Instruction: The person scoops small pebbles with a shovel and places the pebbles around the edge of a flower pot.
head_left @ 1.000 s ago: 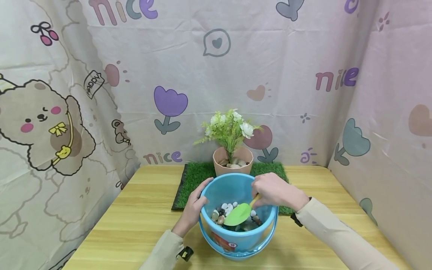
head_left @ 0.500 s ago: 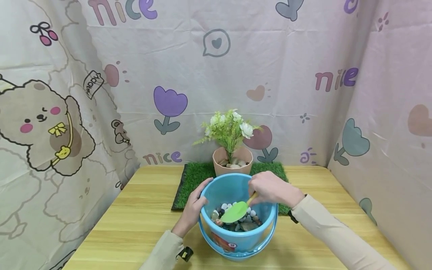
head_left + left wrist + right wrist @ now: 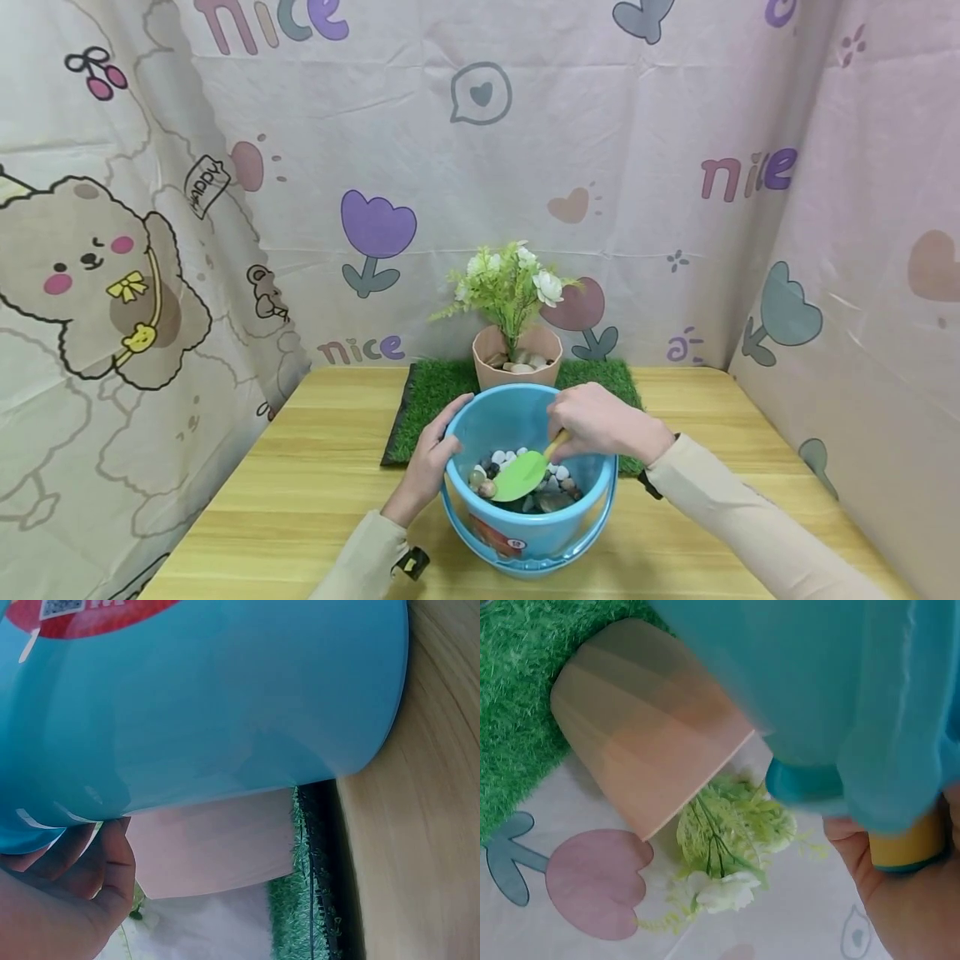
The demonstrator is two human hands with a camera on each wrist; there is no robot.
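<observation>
A light blue bucket [image 3: 551, 533] stands on the table, with white, brown and dark pebbles [image 3: 553, 502] on its bottom. My left hand [image 3: 429, 458] grips the bucket's left rim; in the left wrist view its fingers [image 3: 116, 862] lie along the edge. Over the right rim reaches my right hand [image 3: 603, 423], which holds a small trowel [image 3: 521, 476] by its yellow handle [image 3: 909, 846]. The trowel's light green blade slants down to the left inside the bucket, its tip overlapping the pebbles at the left. The bucket's wall hides part of the right fingers in the right wrist view.
Behind the bucket, a pink flowerpot [image 3: 517, 377] with stones and white flowers [image 3: 510, 287] stands on a green turf mat [image 3: 442, 404]. The bucket's handle hangs down at its front. Printed cloth [image 3: 637, 208] walls the wooden table [image 3: 300, 500] at the back and sides.
My right hand has shifted a little to the left, and the trowel's blade has moved left over the pebbles. The left hand and the bucket have stayed in place.
</observation>
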